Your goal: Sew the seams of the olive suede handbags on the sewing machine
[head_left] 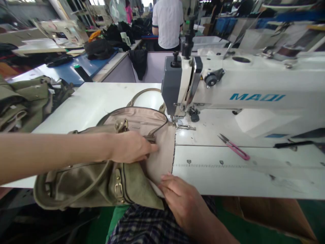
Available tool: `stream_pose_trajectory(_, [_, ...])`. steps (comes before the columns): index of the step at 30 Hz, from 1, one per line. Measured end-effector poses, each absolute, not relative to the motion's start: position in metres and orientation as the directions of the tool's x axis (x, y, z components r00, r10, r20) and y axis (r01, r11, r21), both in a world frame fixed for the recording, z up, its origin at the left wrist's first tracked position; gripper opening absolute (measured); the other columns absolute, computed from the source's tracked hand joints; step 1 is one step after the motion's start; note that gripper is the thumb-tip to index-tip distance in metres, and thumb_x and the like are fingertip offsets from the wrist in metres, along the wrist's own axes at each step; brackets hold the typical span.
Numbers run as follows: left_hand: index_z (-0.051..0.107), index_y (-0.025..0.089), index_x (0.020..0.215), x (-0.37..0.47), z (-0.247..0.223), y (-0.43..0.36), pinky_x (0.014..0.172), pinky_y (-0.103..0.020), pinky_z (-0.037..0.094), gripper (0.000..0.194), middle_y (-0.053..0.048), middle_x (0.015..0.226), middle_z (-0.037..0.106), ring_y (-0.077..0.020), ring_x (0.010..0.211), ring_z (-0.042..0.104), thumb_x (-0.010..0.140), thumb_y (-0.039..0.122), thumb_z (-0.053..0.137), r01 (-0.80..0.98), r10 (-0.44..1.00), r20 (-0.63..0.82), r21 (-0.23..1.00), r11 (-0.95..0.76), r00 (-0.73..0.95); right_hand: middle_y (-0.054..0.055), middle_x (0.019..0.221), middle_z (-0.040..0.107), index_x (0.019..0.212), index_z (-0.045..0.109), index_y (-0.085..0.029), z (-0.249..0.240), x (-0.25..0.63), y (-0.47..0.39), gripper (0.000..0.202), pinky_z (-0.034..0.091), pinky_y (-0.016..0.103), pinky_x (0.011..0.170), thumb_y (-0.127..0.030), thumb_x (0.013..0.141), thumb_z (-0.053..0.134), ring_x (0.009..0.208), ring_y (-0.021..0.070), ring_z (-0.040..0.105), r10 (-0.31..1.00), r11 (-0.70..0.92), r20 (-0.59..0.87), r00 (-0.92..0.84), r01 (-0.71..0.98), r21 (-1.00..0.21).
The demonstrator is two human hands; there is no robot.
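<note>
Olive bag | left hand stretched across, grip unclear | right hand angled onto lining, grip unclear

So the bag sits on the surface under the left fingers, its near right edge under the right fingers, with the sewing machine beyond and to the right of both, snips well off to their right, piled fabric far left of them and a person way beyond.
</note>
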State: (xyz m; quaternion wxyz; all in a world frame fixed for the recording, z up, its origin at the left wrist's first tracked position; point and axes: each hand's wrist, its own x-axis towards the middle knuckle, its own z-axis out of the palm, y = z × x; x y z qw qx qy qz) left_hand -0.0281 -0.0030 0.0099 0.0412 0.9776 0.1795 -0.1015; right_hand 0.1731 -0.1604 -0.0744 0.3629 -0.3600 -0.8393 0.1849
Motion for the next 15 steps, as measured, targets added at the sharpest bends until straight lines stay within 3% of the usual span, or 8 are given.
stream_pose_trajectory(2, [0.058,0.016,0.115,-0.022,-0.014,-0.015,0.071,-0.030,0.046,0.029,-0.005,0.092,0.069,-0.0197,0.080,0.062,0.087,0.015,0.053,0.300,0.281,-0.205,0.067,-0.952,0.937,0.017,0.096,0.070,0.106,0.067,-0.002,-0.073,0.173,-0.163,0.037,0.050,0.035,0.103,-0.008,0.098,0.031,0.103,0.0228,0.064,0.724,0.690,0.507,-0.468,0.473,-0.548])
stream_pose_trajectory(4, [0.058,0.015,0.115,-0.023,-0.030,-0.028,0.094,-0.036,0.042,0.025,-0.008,0.116,0.065,-0.0220,0.105,0.059,0.094,0.015,0.043,0.264,0.260,-0.078,0.047,-0.963,0.962,0.017,0.100,0.070,0.108,0.066,0.000,-0.071,0.174,-0.165,0.036,0.051,0.035,0.102,-0.009,0.097,0.033,0.104,0.0239,0.064,0.718,0.696,0.520,-0.463,0.481,-0.533])
stream_pose_trajectory(6, [0.059,0.016,0.116,-0.027,-0.034,-0.036,0.114,-0.044,0.025,0.029,-0.007,0.137,0.055,-0.0215,0.127,0.047,0.101,0.018,0.034,0.217,0.216,0.039,-0.016,-0.976,0.976,0.016,0.102,0.070,0.110,0.066,-0.003,-0.070,0.174,-0.167,0.034,0.052,0.037,0.101,-0.010,0.096,0.036,0.106,0.0245,0.063,0.722,0.691,0.513,-0.464,0.509,-0.513])
stream_pose_trajectory(8, [0.053,0.018,0.128,-0.027,-0.031,-0.037,0.121,-0.047,0.002,0.035,-0.003,0.151,0.041,-0.0192,0.141,0.030,0.103,0.020,0.030,0.162,0.154,0.084,-0.096,-0.982,0.984,0.013,0.099,0.071,0.110,0.067,-0.007,-0.069,0.173,-0.168,0.031,0.052,0.040,0.101,-0.010,0.096,0.040,0.108,0.0245,0.062,0.735,0.675,0.504,-0.453,0.558,-0.483])
stream_pose_trajectory(10, [0.040,0.022,0.143,-0.023,-0.026,-0.032,0.121,-0.048,-0.006,0.044,0.000,0.155,0.033,-0.0175,0.146,0.020,0.101,0.015,0.031,0.128,0.116,0.083,-0.152,-0.980,0.990,0.011,0.092,0.071,0.105,0.069,-0.010,-0.071,0.171,-0.168,0.028,0.054,0.041,0.098,-0.008,0.095,0.043,0.105,0.0238,0.063,0.731,0.668,0.536,-0.421,0.602,-0.437])
stream_pose_trajectory(12, [0.028,0.021,0.150,-0.017,-0.022,-0.024,0.121,-0.047,-0.004,0.056,-0.002,0.155,0.033,-0.0184,0.146,0.019,0.095,0.010,0.036,0.126,0.117,0.070,-0.152,-0.980,0.991,0.010,0.088,0.070,0.101,0.069,-0.009,-0.075,0.169,-0.168,0.026,0.056,0.038,0.094,-0.006,0.096,0.044,0.097,0.0220,0.065,0.709,0.676,0.581,-0.400,0.618,-0.400])
stream_pose_trajectory(15, [0.040,0.010,0.143,-0.011,-0.020,-0.010,0.120,-0.043,0.010,0.058,-0.013,0.135,0.055,-0.0239,0.131,0.045,0.086,0.013,0.046,0.150,0.151,-0.013,-0.067,-0.986,0.988,0.011,0.090,0.071,0.104,0.068,-0.007,-0.083,0.167,-0.168,0.029,0.056,0.036,0.094,-0.007,0.098,0.039,0.092,0.0203,0.065,0.677,0.713,0.598,-0.428,0.583,-0.390])
